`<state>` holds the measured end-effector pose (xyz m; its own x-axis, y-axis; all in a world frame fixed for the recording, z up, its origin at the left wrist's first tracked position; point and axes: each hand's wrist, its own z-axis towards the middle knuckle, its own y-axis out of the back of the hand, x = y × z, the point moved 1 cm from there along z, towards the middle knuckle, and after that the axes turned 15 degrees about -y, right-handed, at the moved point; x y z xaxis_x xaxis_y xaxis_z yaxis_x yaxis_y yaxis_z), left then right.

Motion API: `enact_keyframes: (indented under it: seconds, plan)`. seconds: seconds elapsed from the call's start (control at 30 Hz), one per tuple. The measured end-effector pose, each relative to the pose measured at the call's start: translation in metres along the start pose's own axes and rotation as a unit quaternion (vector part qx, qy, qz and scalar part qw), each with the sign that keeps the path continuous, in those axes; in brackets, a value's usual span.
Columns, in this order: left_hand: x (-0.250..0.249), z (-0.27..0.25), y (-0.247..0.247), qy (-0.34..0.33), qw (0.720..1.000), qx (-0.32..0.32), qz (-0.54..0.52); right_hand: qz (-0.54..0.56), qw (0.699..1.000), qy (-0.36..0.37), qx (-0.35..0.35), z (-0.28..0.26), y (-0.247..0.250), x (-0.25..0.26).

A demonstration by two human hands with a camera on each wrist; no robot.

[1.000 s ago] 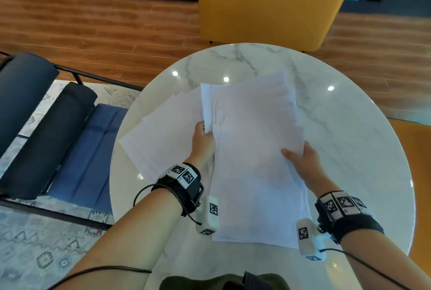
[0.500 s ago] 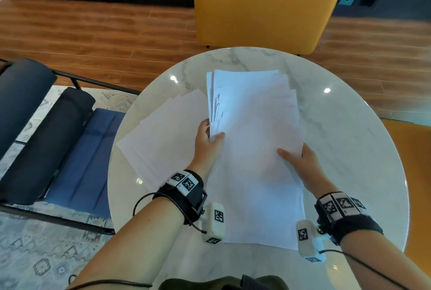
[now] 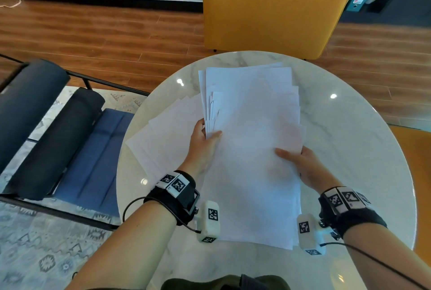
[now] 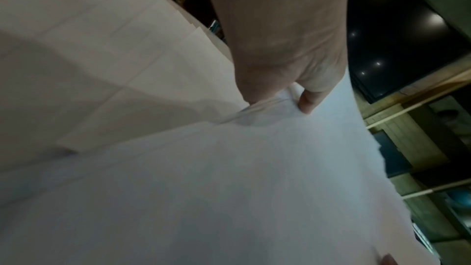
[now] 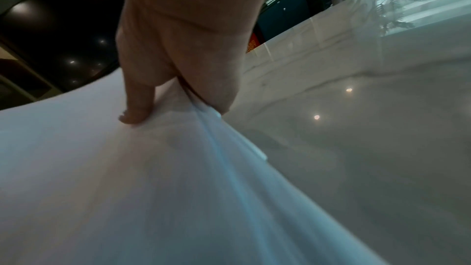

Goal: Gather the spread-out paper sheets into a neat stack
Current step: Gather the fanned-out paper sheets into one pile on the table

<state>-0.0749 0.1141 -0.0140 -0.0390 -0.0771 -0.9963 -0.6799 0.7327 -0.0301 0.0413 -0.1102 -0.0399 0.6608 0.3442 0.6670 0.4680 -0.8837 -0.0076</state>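
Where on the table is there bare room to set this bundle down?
Bare marble lies right of the bundle, between the right hand and the table rim, with a narrower strip along the near edge. The left side is crowded: loose sheets still lie fanned there, beyond the left hand.
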Motion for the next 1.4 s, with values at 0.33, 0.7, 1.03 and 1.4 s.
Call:
enact_keyframes:
  seconds: [0.33,0.7,1.03,1.4]
  plan:
    - [0.018,-0.012,0.060,0.056,0.985,-0.104,0.125,-0.136,0.986,0.016,-0.091,-0.002,-0.024,-0.009]
    - [0.029,-0.023,0.098,0.196,0.942,-0.266,0.059,-0.172,0.979,0.006,-0.110,-0.002,-0.022,-0.009]
    - [0.027,0.003,0.072,0.117,0.966,-0.218,0.074,-0.145,0.986,-0.014,-0.085,-0.003,-0.013,-0.012]
    - [0.026,0.026,0.059,0.107,0.984,-0.019,0.140,-0.127,0.987,0.018,-0.092,-0.001,-0.019,-0.002]
